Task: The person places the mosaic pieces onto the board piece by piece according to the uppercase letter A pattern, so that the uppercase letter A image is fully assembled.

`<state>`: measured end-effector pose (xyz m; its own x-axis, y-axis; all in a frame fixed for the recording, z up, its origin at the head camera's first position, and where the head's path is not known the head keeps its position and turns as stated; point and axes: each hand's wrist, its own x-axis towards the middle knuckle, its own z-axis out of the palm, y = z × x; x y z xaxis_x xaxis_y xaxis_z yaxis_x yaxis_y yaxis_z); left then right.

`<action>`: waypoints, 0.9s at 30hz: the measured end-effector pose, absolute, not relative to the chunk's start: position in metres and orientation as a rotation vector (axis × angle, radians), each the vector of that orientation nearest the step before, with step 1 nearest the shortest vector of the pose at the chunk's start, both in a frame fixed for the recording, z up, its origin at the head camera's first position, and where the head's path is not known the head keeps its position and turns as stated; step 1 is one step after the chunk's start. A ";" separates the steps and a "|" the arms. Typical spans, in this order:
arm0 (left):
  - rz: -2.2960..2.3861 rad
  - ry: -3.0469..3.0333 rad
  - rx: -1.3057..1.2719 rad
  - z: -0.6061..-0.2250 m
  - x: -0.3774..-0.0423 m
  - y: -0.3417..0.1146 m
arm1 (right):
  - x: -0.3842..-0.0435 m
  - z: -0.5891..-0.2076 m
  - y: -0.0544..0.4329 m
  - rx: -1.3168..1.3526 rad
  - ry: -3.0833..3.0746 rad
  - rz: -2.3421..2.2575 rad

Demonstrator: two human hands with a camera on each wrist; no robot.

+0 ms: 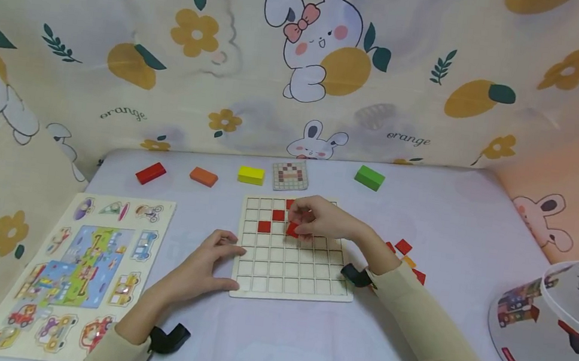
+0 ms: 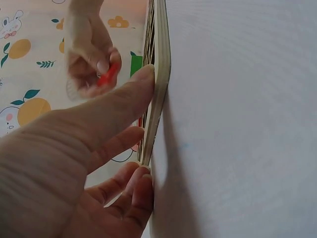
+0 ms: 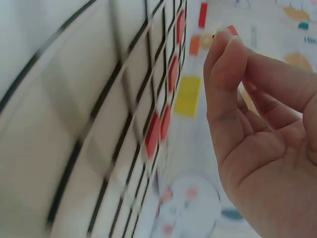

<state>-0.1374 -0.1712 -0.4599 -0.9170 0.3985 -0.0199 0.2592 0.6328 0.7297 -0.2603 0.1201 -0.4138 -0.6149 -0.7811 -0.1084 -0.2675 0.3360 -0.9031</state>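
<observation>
A wooden grid board [image 1: 284,270] lies on the white table. Several red square tiles sit in its far cells, one of them a red tile [image 1: 264,226] near the left edge. Above the board my right hand [image 1: 324,219] pinches another red square tile [image 3: 232,30] between thumb and fingertip. My left hand [image 1: 206,262] rests at the board's left side. In the left wrist view its thumb [image 2: 119,106] and fingers touch the board's edge [image 2: 161,59], fairly straight and spread. The right hand partly hides the far cells in the head view.
Behind the board are red [image 1: 151,173], orange [image 1: 204,176], yellow [image 1: 251,175] and green blocks [image 1: 369,177], plus a small pattern card [image 1: 290,176]. Loose red tiles [image 1: 403,246] lie right, near a white bucket [image 1: 547,332]. A picture puzzle board [image 1: 160,219] lies left.
</observation>
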 end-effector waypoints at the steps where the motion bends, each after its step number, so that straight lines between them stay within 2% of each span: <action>1: 1.151 2.673 0.545 -0.460 -0.138 -0.171 | -0.261 -0.415 0.113 -0.923 2.051 -1.252; 12: 1.142 2.677 0.571 -0.461 -0.138 -0.172 | -0.260 -0.431 0.059 -0.977 2.139 -1.115; 27: 1.160 2.660 0.568 -0.461 -0.139 -0.172 | -0.251 -0.427 0.052 -1.010 2.322 -0.936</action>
<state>-0.1386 -0.1716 -0.4608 -0.9099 0.4145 -0.0152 0.2708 0.6216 0.7350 -0.2509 0.0522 -0.4272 -0.6374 -0.7609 -0.1213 -0.4640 0.5047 -0.7280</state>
